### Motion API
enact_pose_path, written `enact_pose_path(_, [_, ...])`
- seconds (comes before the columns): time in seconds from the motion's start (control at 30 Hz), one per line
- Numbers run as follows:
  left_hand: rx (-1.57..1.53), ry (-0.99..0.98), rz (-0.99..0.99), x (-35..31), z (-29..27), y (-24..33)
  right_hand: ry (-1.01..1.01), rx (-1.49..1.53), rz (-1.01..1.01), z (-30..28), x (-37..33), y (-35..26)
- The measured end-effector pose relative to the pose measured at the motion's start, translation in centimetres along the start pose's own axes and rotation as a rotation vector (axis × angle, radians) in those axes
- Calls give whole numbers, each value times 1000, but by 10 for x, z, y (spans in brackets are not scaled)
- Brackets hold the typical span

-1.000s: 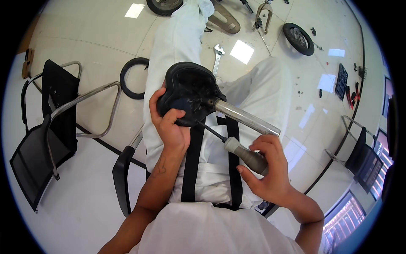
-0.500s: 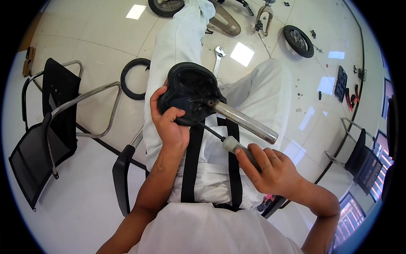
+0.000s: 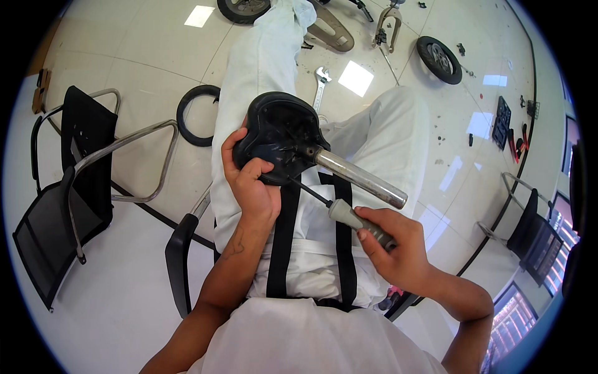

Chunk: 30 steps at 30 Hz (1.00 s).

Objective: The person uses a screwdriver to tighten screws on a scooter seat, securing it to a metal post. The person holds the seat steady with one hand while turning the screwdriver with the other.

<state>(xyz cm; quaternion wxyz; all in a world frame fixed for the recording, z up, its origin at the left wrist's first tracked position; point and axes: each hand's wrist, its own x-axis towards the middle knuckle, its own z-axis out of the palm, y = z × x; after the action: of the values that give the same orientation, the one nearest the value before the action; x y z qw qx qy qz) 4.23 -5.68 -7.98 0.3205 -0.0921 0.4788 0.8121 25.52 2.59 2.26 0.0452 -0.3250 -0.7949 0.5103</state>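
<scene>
A black saddle (image 3: 280, 128) rests upside down over my lap, its hollow underside facing up. From it a worn metal seat post (image 3: 364, 179) sticks out to the lower right. My left hand (image 3: 252, 187) grips the saddle's left edge, thumb on the underside and fingers around the rim. In my right hand (image 3: 398, 246) is a screwdriver (image 3: 349, 216) with a grey handle, held between thumb and fingers. Its dark shaft reaches up-left to the saddle's lower edge; whether the tip sits in a screw is too small to tell.
An adjustable wrench (image 3: 321, 87) lies on the tiled floor beyond the saddle. A tyre (image 3: 198, 116) is at left, a small wheel (image 3: 439, 60) at far right. Red-handled pliers (image 3: 525, 138) lie by a black tool tray (image 3: 501, 123). A mesh chair (image 3: 90, 131) stands left.
My right hand has turned and shifted its grip on the screwdriver handle, the thumb now lower and the fingers on top. The saddle and my left hand stay nearly still.
</scene>
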Motion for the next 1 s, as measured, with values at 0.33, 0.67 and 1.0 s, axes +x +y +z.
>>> enact_pose_path(0.33, [33,-20,45,-1,-2,-4,-113,948,887,-16,7,-8])
enact_pose_path(0.67, [34,-25,38,-1,-3,-4,-62,-668,-428,-3,-5,-3])
enact_pose_path(1.0, [-17,10,9,1,-5,-1,59,-331,-316,9,7,0])
